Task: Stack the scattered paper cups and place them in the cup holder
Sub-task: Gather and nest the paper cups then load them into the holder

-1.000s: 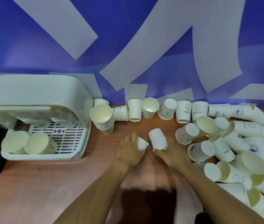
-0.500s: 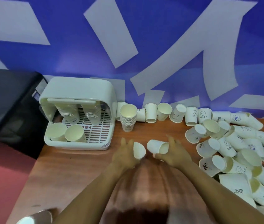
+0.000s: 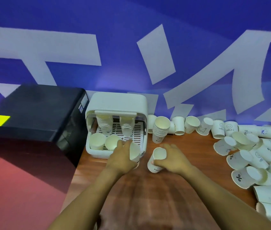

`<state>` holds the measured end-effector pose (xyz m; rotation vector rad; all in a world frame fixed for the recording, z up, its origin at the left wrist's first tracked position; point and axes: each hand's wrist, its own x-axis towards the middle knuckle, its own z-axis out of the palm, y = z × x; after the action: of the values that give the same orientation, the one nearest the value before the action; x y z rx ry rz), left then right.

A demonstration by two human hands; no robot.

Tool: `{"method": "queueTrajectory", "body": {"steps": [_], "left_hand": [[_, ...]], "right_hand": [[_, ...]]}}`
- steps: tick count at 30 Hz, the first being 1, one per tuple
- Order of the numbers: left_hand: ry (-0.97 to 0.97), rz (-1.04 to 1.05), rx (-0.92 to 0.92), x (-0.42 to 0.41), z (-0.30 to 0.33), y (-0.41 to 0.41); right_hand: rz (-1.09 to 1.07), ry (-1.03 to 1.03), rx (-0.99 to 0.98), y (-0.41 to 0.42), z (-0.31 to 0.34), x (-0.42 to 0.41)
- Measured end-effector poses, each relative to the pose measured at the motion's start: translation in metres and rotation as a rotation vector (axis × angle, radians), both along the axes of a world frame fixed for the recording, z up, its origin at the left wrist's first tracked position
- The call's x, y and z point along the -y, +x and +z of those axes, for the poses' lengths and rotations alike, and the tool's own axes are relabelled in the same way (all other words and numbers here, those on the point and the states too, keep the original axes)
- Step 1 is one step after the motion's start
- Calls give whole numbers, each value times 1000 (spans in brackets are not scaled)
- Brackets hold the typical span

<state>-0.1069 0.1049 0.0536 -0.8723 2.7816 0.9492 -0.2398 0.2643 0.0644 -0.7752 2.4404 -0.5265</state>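
On the wooden table, the left hand is gripping one paper cup at the cup holder's 5 o'clock edge; the right hand is clasping another cup beside it.

Two bare forearms reach in from the near edge, with no sleeves, watch or rings showing on them. The left hand and the right hand are ungloved, with slim fingers and short nails.
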Motion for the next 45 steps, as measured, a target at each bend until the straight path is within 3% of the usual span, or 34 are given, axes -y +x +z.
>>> {"method": "queueTrajectory", "body": {"steps": [11, 21, 33, 45], "left_hand": [[-58, 196, -96, 93, 21, 42], [-66, 239, -60, 140, 4, 42], [-6, 191, 99, 149, -34, 36], [63, 173, 75, 145, -35, 40]], "right_hand": [[134, -131, -167, 41, 21, 101], [159, -169, -156, 48, 3, 159], [178, -49, -88, 46, -38, 173], [163, -62, 11, 42, -54, 161]]}}
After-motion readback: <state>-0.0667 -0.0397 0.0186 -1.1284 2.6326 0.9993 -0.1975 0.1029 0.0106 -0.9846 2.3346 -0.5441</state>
